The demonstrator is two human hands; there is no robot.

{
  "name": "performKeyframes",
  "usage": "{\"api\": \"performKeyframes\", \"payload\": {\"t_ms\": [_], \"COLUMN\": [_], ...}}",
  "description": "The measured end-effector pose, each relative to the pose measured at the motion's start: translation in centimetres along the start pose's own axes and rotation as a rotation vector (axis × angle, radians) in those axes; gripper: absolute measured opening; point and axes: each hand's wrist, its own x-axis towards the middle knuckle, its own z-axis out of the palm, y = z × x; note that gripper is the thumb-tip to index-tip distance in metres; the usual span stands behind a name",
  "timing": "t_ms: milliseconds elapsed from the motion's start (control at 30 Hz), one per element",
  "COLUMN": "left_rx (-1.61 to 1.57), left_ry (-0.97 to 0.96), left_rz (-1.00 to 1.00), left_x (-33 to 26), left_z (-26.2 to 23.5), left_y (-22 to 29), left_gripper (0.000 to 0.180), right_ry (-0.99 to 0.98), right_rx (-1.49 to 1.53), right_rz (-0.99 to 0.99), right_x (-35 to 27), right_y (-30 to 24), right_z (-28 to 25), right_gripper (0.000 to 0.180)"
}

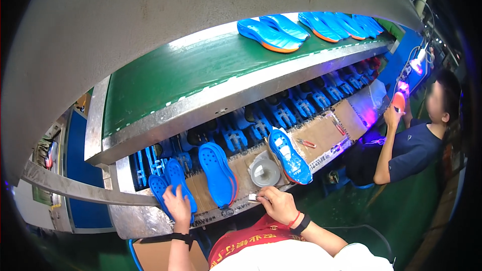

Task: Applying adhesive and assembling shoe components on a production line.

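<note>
At seven o'clock on the cardboard-covered bench [321, 133], left hand [176, 205] fingers spread flat on one blue sole [178, 183], long axis twelve-to-six, toe toward twelve, second sole [156, 188] at its nine o'clock, right hand [277, 204] pinched shut on small white piece [252, 197], four blue soles counted here.

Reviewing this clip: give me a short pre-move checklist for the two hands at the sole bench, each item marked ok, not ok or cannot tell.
1. Left hand resting on a blue sole: ok.
2. Right hand pinching a small white object: ok; its kind: cannot tell.
3. Grey round container within reach of the right hand: ok.
4. Neighbouring person's hand apart from both hands: ok.
5. Sole grip firm: cannot tell.
</note>
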Motion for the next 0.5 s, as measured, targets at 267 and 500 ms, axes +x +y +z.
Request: {"api": "performKeyframes", "payload": {"t_ms": [267, 500], "left_rx": [-0.590, -1.449], "left_ry": [-0.600, -0.810], "left_rz": [-0.238, -0.694], "left_x": [0.8, 0.4], "left_z": [5.6, 2.7], "left_y": [4.1, 3.5], "left_gripper": [0.035, 0.041], "right_ry": [0.009, 0.019], "right_rx": [0.014, -0.015], "right_rz": [-0.026, 0.011], "right_x": [0.5, -0.3], "right_y": [-0.1, 0.8], "right_z": [0.2, -0.4], "right_gripper": [0.007, 0.007]}}
